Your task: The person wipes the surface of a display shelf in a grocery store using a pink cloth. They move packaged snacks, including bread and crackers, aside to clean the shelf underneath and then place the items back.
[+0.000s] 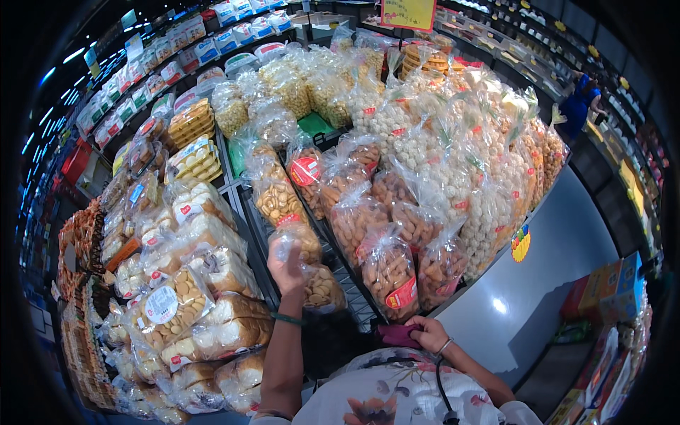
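Observation:
My left hand (287, 265), with a green bangle at its wrist, is closed around the gathered clear plastic neck of a bag of round biscuits (323, 289). That bag sits low in a dark rack, and more bagged biscuits (276, 199) lie in a row beyond it. At the rack's near edge my right hand (429, 336) grips a maroon cloth (397, 334). Just past the cloth stands a clear bag of brown finger-shaped snacks (390, 273) with a red label. Similar bags of brown snacks (358, 223) stand behind it.
Packaged bread loaves (234, 319) are stacked at left, with a flat pack of biscuits (172, 303) on top. Tall bags of white puffed snacks (425, 138) fill the right. A yellow sign (408, 15) rises at the back. A person in blue (579, 103) stands at far right.

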Action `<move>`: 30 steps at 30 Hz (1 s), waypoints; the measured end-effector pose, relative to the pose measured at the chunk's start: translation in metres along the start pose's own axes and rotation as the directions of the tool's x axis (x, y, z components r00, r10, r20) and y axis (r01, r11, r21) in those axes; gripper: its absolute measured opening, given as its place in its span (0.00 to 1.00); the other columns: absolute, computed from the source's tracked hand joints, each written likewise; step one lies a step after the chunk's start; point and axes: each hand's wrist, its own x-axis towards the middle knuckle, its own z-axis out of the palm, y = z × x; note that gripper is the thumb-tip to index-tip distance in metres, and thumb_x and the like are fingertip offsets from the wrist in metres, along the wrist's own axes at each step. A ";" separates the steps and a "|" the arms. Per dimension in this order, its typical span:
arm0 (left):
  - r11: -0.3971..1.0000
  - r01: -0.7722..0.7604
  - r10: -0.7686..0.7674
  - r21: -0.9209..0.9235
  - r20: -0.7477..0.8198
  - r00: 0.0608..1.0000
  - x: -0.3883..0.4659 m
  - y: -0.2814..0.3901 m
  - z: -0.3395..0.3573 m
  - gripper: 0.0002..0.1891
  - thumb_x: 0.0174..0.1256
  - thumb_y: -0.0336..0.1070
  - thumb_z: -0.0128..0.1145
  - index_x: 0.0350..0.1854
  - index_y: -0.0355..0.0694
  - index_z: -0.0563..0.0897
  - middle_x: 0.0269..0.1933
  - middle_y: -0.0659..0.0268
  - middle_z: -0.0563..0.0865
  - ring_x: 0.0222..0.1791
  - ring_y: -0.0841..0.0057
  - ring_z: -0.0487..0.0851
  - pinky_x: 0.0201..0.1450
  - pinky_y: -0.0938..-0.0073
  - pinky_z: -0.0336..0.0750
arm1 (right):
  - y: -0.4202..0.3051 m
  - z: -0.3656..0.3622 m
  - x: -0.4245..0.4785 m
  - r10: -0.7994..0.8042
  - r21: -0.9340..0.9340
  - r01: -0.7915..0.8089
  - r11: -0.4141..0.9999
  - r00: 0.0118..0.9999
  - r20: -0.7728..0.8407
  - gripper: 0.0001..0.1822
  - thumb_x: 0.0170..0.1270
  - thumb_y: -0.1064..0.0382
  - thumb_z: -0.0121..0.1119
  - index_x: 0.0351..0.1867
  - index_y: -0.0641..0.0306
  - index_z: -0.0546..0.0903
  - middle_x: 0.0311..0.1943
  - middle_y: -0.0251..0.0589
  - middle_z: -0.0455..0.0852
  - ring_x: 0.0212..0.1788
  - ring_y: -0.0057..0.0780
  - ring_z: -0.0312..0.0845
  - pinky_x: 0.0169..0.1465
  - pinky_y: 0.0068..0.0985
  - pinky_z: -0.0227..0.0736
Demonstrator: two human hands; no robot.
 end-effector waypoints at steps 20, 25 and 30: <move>0.916 -0.173 0.076 0.362 0.267 0.961 0.061 -0.058 0.009 0.25 0.62 0.31 0.64 0.60 0.33 0.70 0.48 0.63 0.82 0.44 0.81 0.81 0.40 0.77 0.78 | -0.001 0.000 0.006 -0.004 0.019 0.004 1.000 1.000 -0.005 0.13 0.54 0.70 0.59 0.42 0.64 0.83 0.32 0.35 0.86 0.33 0.20 0.79 0.40 0.21 0.75; 0.841 -0.121 0.097 0.528 0.074 0.993 0.036 -0.043 0.003 0.42 0.53 0.39 0.70 0.69 0.32 0.62 0.57 0.53 0.76 0.51 0.69 0.79 0.52 0.69 0.74 | 0.005 0.000 0.003 0.000 0.049 0.001 0.999 1.000 -0.009 0.13 0.54 0.70 0.59 0.42 0.64 0.83 0.32 0.34 0.86 0.33 0.19 0.79 0.39 0.20 0.75; 0.781 0.119 -0.141 0.613 -0.013 0.990 0.004 -0.005 0.008 0.50 0.49 0.42 0.72 0.72 0.33 0.57 0.66 0.50 0.68 0.54 0.63 0.79 0.58 0.65 0.72 | 0.009 -0.001 0.004 0.011 0.030 -0.010 0.999 1.000 -0.015 0.13 0.54 0.70 0.58 0.42 0.64 0.83 0.32 0.34 0.86 0.33 0.19 0.79 0.40 0.20 0.75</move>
